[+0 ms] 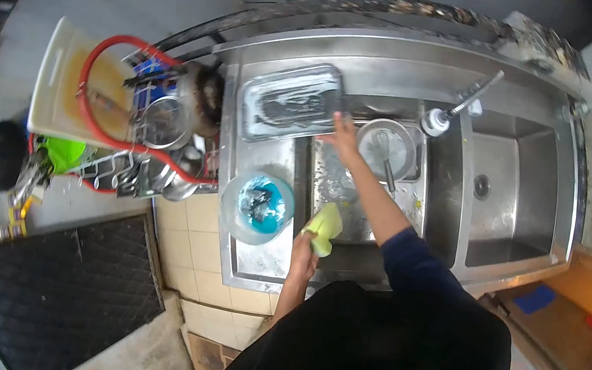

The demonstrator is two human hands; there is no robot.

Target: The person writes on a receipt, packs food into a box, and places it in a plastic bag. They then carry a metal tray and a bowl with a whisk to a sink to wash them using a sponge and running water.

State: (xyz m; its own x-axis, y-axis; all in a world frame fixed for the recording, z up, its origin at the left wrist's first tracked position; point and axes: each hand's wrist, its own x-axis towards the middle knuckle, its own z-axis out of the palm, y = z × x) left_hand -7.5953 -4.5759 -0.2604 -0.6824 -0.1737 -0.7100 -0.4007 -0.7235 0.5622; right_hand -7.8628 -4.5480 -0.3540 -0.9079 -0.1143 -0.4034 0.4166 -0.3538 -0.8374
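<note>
My left hand is closed around a yellow-green cleaning cloth, above the near left edge of the sink. With my right hand I grip the right corner of a rectangular metal tray, which lies wet on the left drainboard. Just below the tray stands a translucent tub with blue liquid and something like a scouring pad in it. To the right of my right hand, a round metal pan sits in the left basin with a whisk in it.
A flexible faucet reaches over the divider between the left basin and the right basin. A dish rack with utensils, a red hose and a white plastic bin stand at the left. Farther left is a black pan.
</note>
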